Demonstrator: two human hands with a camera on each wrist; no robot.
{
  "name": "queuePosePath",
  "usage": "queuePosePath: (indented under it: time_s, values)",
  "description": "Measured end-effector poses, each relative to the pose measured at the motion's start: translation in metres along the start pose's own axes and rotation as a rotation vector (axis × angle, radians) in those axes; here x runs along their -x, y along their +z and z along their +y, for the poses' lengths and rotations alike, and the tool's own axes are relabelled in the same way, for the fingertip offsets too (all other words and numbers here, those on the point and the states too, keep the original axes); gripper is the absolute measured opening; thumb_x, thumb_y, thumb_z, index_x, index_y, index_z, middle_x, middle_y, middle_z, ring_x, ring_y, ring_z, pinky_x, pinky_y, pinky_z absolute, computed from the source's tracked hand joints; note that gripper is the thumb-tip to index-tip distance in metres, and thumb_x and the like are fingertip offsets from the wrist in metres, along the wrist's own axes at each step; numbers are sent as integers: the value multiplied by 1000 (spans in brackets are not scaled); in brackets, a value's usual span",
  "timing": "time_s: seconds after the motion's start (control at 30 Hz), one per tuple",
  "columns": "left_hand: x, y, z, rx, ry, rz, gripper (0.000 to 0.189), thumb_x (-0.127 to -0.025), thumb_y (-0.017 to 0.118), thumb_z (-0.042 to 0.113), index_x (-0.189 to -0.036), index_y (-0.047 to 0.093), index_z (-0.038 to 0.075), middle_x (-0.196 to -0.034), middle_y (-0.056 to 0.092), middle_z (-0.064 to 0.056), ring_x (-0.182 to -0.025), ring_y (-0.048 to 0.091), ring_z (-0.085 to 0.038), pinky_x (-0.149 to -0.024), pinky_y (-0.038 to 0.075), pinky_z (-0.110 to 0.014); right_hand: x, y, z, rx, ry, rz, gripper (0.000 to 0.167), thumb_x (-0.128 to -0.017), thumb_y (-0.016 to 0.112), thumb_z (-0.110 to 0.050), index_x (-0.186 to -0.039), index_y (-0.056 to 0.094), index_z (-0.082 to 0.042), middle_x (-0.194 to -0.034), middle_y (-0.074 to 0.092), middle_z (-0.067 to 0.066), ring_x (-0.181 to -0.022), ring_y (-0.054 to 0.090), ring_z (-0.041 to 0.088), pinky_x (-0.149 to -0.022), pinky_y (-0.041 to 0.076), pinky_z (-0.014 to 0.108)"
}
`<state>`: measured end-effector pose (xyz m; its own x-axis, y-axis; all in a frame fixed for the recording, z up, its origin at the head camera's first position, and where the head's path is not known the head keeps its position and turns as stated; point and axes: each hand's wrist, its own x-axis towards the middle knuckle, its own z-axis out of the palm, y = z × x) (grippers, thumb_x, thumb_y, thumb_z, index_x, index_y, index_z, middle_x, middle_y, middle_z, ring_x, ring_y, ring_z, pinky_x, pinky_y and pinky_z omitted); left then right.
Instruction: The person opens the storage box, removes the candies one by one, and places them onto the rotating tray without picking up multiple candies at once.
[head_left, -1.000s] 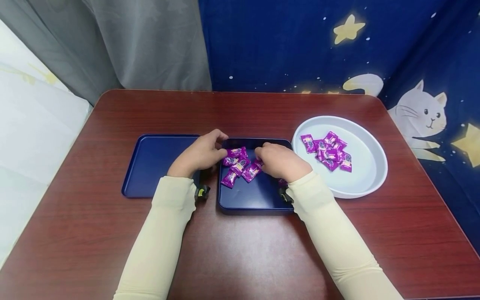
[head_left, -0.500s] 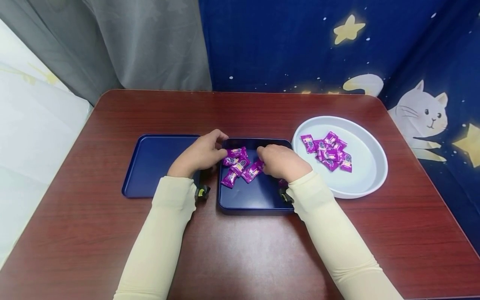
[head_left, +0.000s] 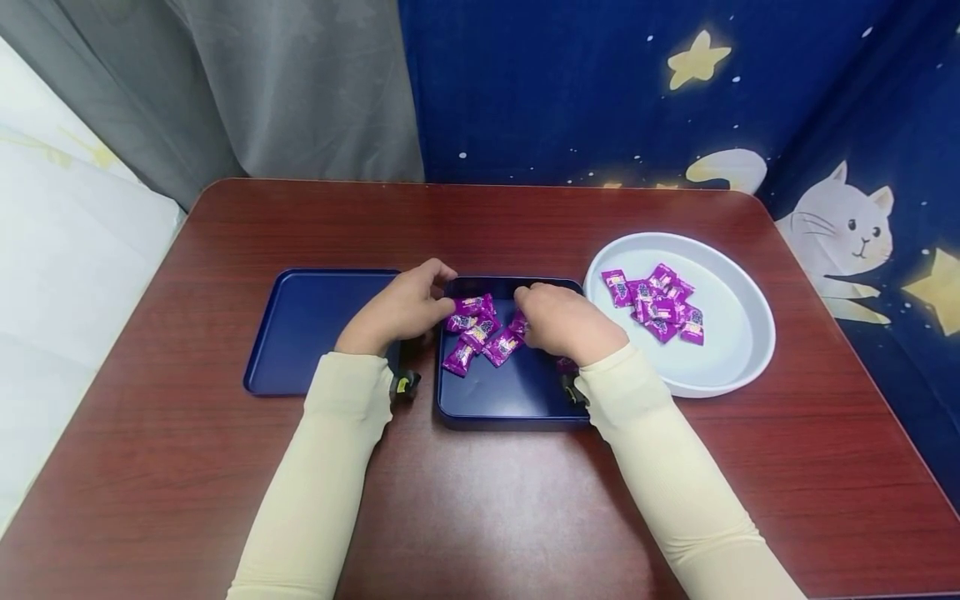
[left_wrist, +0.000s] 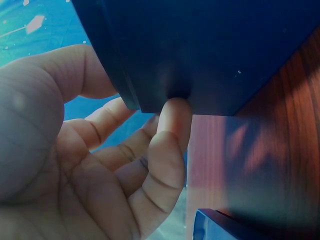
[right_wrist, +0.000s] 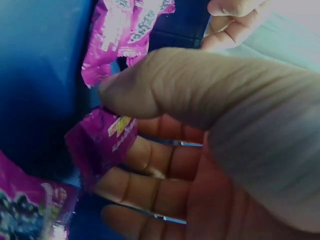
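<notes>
A dark blue rectangular box (head_left: 510, 392) stands mid-table with several purple-wrapped candies (head_left: 477, 333) gathered on its left side. My left hand (head_left: 401, 308) holds the box's far left corner. In the left wrist view its thumb lies at the rim, with curled fingers (left_wrist: 175, 120) against the outer wall. My right hand (head_left: 566, 323) reaches down inside the box. Between its thumb and fingers it pinches one purple candy (right_wrist: 102, 145), just over the box floor. Another candy shows partly beneath the right wrist, and loose ones lie beside the pinched one in the right wrist view.
Left of the box lies a flat dark blue lid-like tray (head_left: 311, 333), partly under my left wrist. A round white tray (head_left: 731, 354) with several more purple candies sits to the right, close against the box. Curtains hang behind the wooden table (head_left: 480, 517).
My right hand has shifted very slightly inside the box, and the candy at its fingertips has moved up and away from the one beside it. The left hand stays put on the box.
</notes>
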<state>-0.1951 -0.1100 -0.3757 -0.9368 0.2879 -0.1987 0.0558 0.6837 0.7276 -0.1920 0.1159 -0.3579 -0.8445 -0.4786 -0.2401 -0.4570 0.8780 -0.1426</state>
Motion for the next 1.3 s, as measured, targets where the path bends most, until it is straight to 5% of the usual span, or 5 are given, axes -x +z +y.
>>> queuePosePath:
  time_s: [0.33,1.13,1.3]
  values:
    - [0,-2,-1,10,-6,-6,44,-97,59,16,-139,47,9,-135,55,-16,-113,58,-30,-85,54,-45,6,-9,-3,-44,-66,23,33,-85,75,-15,-115,63,-8,-91,59,7,-80,57,22,-74,53,35]
    - [0,0,1,9,-23,-4,43,-97,60,16,-138,47,10,-131,56,-15,-99,62,-28,-75,55,-39,32,-38,23,-150,-44,125,31,-86,74,-8,-114,60,-5,-99,65,9,-88,61,25,-86,52,43]
    - [0,0,0,8,-21,-2,43,-97,60,16,-138,47,10,-133,55,-15,-107,60,-29,-83,54,-44,39,-44,37,-173,-7,151,33,-85,75,-7,-114,61,-5,-98,66,10,-91,62,27,-87,52,45]
